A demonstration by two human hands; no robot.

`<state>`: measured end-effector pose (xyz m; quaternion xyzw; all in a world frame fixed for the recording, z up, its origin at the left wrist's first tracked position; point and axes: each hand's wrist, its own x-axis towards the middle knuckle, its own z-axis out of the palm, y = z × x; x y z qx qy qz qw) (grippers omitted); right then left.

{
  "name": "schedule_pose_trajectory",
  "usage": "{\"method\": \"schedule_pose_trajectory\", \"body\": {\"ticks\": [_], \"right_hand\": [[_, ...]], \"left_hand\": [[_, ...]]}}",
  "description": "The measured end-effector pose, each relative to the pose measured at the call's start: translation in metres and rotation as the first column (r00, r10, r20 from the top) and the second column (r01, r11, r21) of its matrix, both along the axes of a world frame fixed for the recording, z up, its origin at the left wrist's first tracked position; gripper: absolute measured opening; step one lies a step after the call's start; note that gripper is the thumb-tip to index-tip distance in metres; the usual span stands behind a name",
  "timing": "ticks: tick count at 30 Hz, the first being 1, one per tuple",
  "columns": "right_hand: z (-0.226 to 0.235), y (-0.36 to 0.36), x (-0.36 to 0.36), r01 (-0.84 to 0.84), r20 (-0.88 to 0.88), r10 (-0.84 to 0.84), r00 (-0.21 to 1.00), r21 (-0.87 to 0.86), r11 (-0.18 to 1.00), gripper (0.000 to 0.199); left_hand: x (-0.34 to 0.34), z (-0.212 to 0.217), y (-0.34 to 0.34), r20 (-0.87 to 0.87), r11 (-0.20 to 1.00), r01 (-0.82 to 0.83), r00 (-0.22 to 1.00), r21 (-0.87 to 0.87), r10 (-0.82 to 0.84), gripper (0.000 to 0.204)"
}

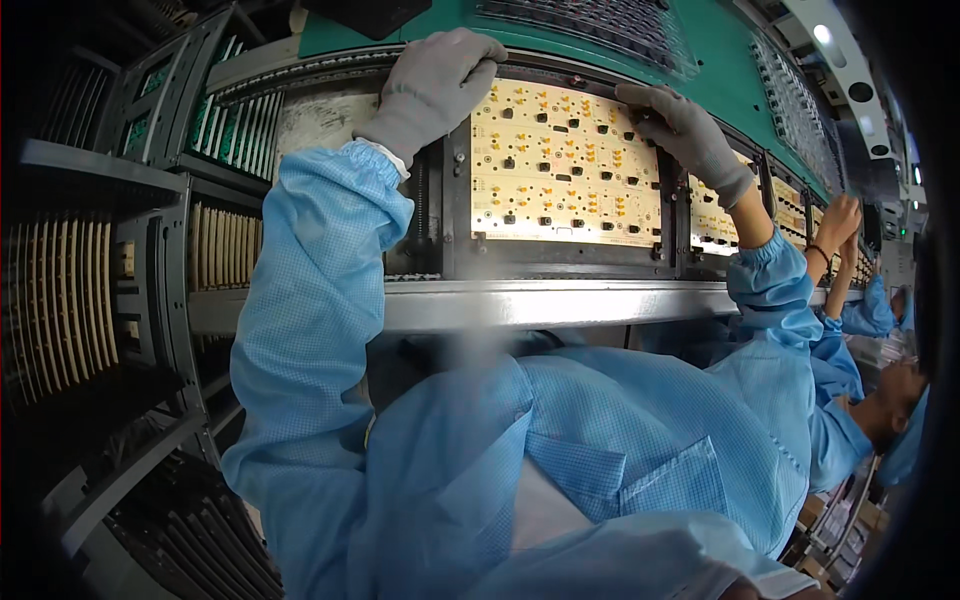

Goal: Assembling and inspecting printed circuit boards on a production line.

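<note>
A pale yellow circuit board [560, 190] with rows of small black and orange parts lies flat in a dark carrier frame [590, 258] on the conveyor line before me. My left hand [440, 88], in a grey glove, is at the board's far left corner, with thumb and fingers bent together around its edge. At the far right corner is my right hand [690, 138], gloved too, its fingers bent down over the board's edge. The right fingertips partly cover that corner and a black part there.
A metal rail [460, 308] runs along the near side. Racks of upright boards [60, 300] stand left. Clear trays of parts [590, 25] lie on the green mat [715, 50] beyond the line. At right, more boards [790, 208] and a co-worker's bare hands [838, 225].
</note>
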<state>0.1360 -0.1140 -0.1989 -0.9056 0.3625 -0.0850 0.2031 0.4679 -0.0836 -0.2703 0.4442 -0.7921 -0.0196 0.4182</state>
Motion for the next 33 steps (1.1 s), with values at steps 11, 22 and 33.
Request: {"method": "schedule_pose_trajectory", "body": {"ticks": [11,22,33], "right_hand": [[0.006,-0.006,0.002,-0.036,-0.054,0.04,0.998,0.065,0.997,0.068],[0.014,-0.008,0.006,-0.23,-0.155,0.214,0.964,-0.094,0.969,0.079],[0.01,-0.022,0.0,-0.392,-0.285,0.335,0.898,-0.17,0.904,0.086]], "left_hand": [[0.0,0.013,0.005,-0.103,0.995,0.04,0.994,0.096,-0.03,0.015],[0.005,0.006,0.004,-0.107,0.996,0.079,0.991,0.037,-0.075,0.018],[0.009,0.009,0.011,-0.144,0.996,0.093,0.985,0.004,-0.091,0.018]]}}
